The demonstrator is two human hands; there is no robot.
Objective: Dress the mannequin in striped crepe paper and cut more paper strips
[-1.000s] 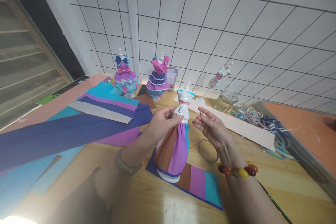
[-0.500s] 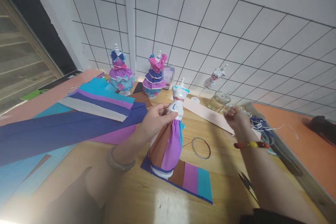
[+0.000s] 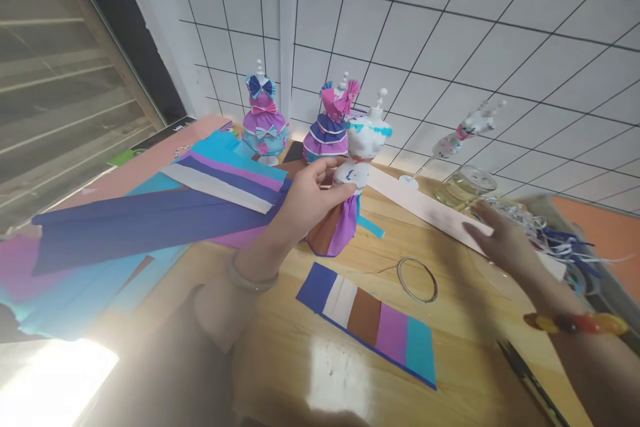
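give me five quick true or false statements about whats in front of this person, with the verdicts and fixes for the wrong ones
1. The left hand holds the mannequin at its waist. True.
2. The right hand also grips it. False: the right hand is apart from it, near the jar and ribbons.
3. The striped piece ends in turquoise at its right in the picture. True.
4. The ring lies on top of that piece. False: the ring lies apart from it, on the table.
5. The jar is see-through. True.
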